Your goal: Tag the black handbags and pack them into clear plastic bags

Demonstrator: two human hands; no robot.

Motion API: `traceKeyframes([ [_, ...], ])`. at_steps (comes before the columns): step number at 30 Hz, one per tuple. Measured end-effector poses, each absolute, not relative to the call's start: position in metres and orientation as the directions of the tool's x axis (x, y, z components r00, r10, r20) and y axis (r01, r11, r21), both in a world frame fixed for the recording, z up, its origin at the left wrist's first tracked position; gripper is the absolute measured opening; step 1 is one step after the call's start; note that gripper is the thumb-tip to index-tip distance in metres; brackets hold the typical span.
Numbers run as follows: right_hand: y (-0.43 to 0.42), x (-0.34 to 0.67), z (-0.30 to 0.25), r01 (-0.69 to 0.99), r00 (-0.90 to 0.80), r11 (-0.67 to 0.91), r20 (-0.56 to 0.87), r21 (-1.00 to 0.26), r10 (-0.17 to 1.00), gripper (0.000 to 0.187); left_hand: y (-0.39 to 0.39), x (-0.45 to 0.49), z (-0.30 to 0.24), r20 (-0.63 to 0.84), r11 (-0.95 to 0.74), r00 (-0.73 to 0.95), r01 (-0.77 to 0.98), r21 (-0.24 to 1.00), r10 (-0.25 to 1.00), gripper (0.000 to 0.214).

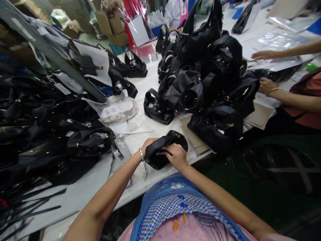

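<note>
A small black handbag [157, 162] is at the near edge of the white table, right in front of my body. My left hand [148, 143] is at its left side, with most of the fingers hidden behind the bag. On the bag's upper part, my right hand [177, 156] has its fingers bent and closed at the opening, gripping the edge. Another small black handbag [158, 109] stands just beyond, its handle upright. To the right, a larger black handbag [217, 129] lies by flat brown cardboard [194, 136].
A tall heap of black handbags [187, 88] rises ahead. More black bags [47, 134] crowd the left, beneath a slanted grey metal bar [55, 53]. A clear plastic packet [117, 108] lies between. At right, a co-worker's hands [267, 85] work over plastic and bags.
</note>
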State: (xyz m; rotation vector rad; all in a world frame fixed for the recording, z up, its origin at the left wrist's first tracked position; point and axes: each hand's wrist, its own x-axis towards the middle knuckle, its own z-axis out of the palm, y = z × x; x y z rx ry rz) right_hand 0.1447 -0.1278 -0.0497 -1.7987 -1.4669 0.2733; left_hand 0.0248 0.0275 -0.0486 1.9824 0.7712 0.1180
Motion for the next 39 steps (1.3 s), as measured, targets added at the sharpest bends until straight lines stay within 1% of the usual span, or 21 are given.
traceKeyframes([
  [2,-0.129,0.149,-0.053,0.739,0.319,-0.052,0.280,-0.672,0.905,0.016,0.030,0.029,-0.047,-0.249,-0.343,0.812,0.471,0.813,0.527,0.032],
  [4,-0.129,0.155,-0.060,0.739,0.302,-0.072,0.233,-0.670,0.924,0.016,0.030,0.033,-0.052,-0.271,-0.317,0.802,0.485,0.815,0.532,0.043],
  [6,-0.130,0.162,-0.065,0.725,0.241,-0.038,0.202,-0.687,0.949,0.016,0.030,0.034,-0.059,-0.271,-0.202,0.797,0.435,0.877,0.540,0.050],
  [8,-0.135,0.168,-0.066,0.696,0.179,0.036,0.223,-0.717,0.958,0.022,0.033,0.023,-0.063,-0.261,-0.035,0.784,0.338,0.940,0.563,0.053],
  [9,-0.140,0.171,-0.065,0.685,0.167,0.067,0.246,-0.725,0.955,0.027,0.036,0.012,-0.064,-0.261,0.035,0.761,0.299,0.954,0.594,0.053],
  [11,-0.155,0.175,-0.060,0.684,0.182,0.087,0.284,-0.724,0.941,0.033,0.041,-0.020,-0.060,-0.291,0.120,0.649,0.295,0.948,0.703,0.049],
  [12,-0.164,0.176,-0.058,0.687,0.194,0.076,0.284,-0.722,0.939,0.034,0.042,-0.039,-0.057,-0.312,0.138,0.564,0.330,0.934,0.764,0.045],
  [14,-0.184,0.177,-0.057,0.677,0.199,0.038,0.232,-0.735,0.952,0.032,0.039,-0.080,-0.052,-0.348,0.172,0.362,0.437,0.883,0.865,0.035],
  [15,-0.193,0.176,-0.057,0.665,0.187,0.020,0.192,-0.747,0.963,0.030,0.034,-0.099,-0.051,-0.355,0.191,0.282,0.475,0.859,0.891,0.031],
  [17,-0.207,0.174,-0.060,0.651,0.150,-0.007,0.120,-0.759,0.981,0.026,0.013,-0.129,-0.054,-0.365,0.222,0.180,0.532,0.817,0.913,0.025],
  [20,-0.216,0.169,-0.062,0.686,0.109,-0.014,0.084,-0.728,0.991,0.025,-0.035,-0.149,-0.069,-0.378,0.233,0.125,0.602,0.764,0.917,0.016],
  [21,-0.216,0.167,-0.060,0.700,0.104,-0.013,0.085,-0.714,0.991,0.025,-0.053,-0.150,-0.077,-0.369,0.218,0.117,0.630,0.746,0.922,0.019],
  [22,-0.215,0.164,-0.057,0.710,0.098,-0.006,0.090,-0.704,0.991,0.025,-0.069,-0.150,-0.085,-0.346,0.190,0.111,0.665,0.723,0.932,0.029],
  [24,-0.211,0.159,-0.048,0.713,0.070,0.030,0.114,-0.700,0.991,0.026,-0.095,-0.148,-0.103,-0.301,0.115,0.116,0.751,0.651,0.947,0.056],
  [26,-0.205,0.154,-0.037,0.696,0.000,0.093,0.130,-0.712,0.992,0.028,-0.111,-0.146,-0.117,-0.294,0.074,0.117,0.822,0.565,0.948,0.078],
  [27,-0.202,0.152,-0.032,0.682,-0.044,0.125,0.130,-0.721,0.991,0.029,-0.116,-0.145,-0.122,-0.307,0.071,0.109,0.850,0.522,0.945,0.085],
  [29,-0.197,0.148,-0.023,0.653,-0.127,0.168,0.112,-0.738,0.985,0.031,-0.120,-0.145,-0.127,-0.311,0.059,0.084,0.903,0.425,0.947,0.089],
  [31,-0.192,0.146,-0.018,0.630,-0.184,0.185,0.087,-0.754,0.979,0.031,-0.122,-0.145,-0.125,-0.269,0.038,0.060,0.937,0.346,0.961,0.086],
  [34,-0.184,0.145,-0.016,0.604,-0.224,0.179,0.051,-0.777,0.973,0.031,-0.121,-0.148,-0.112,-0.176,0.026,0.031,0.949,0.314,0.984,0.076],
  [37,-0.174,0.141,-0.017,0.579,-0.276,0.166,0.000,-0.798,0.961,0.028,-0.118,-0.155,-0.096,-0.134,0.062,-0.011,0.922,0.382,0.991,0.057],
  [39,-0.164,0.133,-0.015,0.553,-0.317,0.166,-0.022,-0.817,0.948,0.026,-0.113,-0.161,-0.085,-0.121,0.118,-0.066,0.859,0.498,0.990,0.038],
])
